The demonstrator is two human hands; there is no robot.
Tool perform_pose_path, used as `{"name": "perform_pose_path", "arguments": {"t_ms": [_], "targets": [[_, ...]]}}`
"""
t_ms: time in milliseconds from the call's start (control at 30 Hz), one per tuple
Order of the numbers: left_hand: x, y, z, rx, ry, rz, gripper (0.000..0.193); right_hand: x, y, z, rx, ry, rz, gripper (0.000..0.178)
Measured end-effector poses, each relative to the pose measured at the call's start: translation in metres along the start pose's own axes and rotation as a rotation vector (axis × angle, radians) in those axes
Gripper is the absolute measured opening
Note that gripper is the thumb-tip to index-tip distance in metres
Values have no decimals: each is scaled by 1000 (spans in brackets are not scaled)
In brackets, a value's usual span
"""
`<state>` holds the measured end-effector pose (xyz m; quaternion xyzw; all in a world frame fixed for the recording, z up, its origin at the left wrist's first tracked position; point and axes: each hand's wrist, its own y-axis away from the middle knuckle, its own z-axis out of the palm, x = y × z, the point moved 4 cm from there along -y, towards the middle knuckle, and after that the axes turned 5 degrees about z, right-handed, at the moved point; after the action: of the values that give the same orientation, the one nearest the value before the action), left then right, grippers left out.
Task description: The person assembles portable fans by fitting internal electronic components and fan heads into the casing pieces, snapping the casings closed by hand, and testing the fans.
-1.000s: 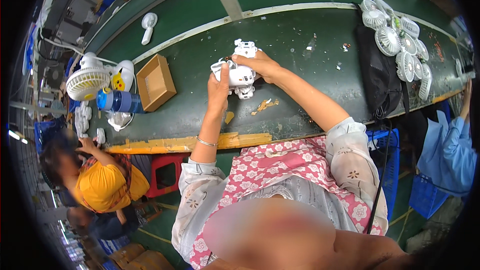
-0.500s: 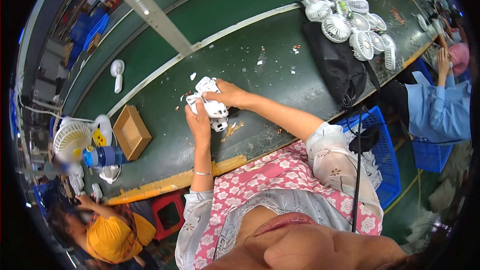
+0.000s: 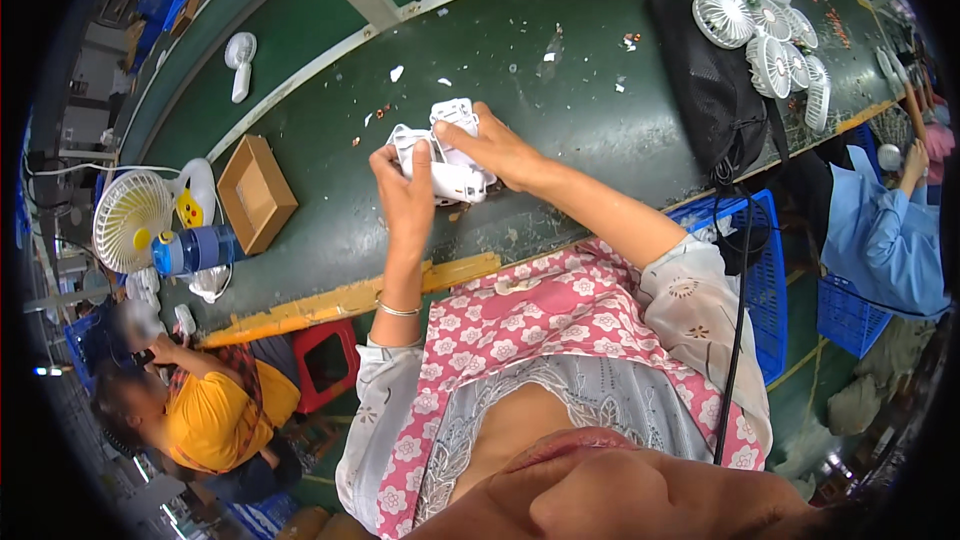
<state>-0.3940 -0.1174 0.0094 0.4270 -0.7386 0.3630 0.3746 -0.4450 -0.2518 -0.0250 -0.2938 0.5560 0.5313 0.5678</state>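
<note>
Over the green bench, both of my hands are closed around a small cluster of white moulded plastic housings. My left hand (image 3: 405,198) grips the near white plastic housing (image 3: 452,183) from its left side, with the thumb upright against it. From the right, my right hand (image 3: 508,152) holds the far white plastic housing (image 3: 454,114), its thumb pressed across the top. The two pieces touch each other. My fingers cover much of them, so I cannot tell whether they are joined.
A small open cardboard box (image 3: 256,196), a blue bottle (image 3: 192,251) and a white fan (image 3: 133,220) stand at the left. One handheld fan (image 3: 240,65) lies beyond. White fan heads (image 3: 724,17) and a black bag (image 3: 706,90) sit at the right. Co-workers sit on both sides.
My view has shifted, and the bench sits higher in the picture. My hands still hold the white housings, whose far piece is turned somewhat differently under my right thumb.
</note>
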Motion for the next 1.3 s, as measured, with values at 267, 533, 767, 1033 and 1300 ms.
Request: {"name": "perform_pose_path", "arguments": {"t_ms": [267, 533, 767, 1033, 1300], "targets": [[-2, 13, 19, 210, 135, 45, 42, 6, 22, 4, 61, -241, -36, 80], [9, 21, 8, 209, 178, 41, 52, -2, 31, 19, -207, -397, 23, 66], [62, 29, 52, -263, 314, 108, 63, -14, 65, -34, -196, -415, -47, 63], [137, 107, 137, -1230, 266, 364, 78, 55, 211, -116, 71, -925, -145, 63], [119, 265, 271, -1415, 321, 766, 74, 193, 419, -183, 880, -1163, -141, 61]]}}
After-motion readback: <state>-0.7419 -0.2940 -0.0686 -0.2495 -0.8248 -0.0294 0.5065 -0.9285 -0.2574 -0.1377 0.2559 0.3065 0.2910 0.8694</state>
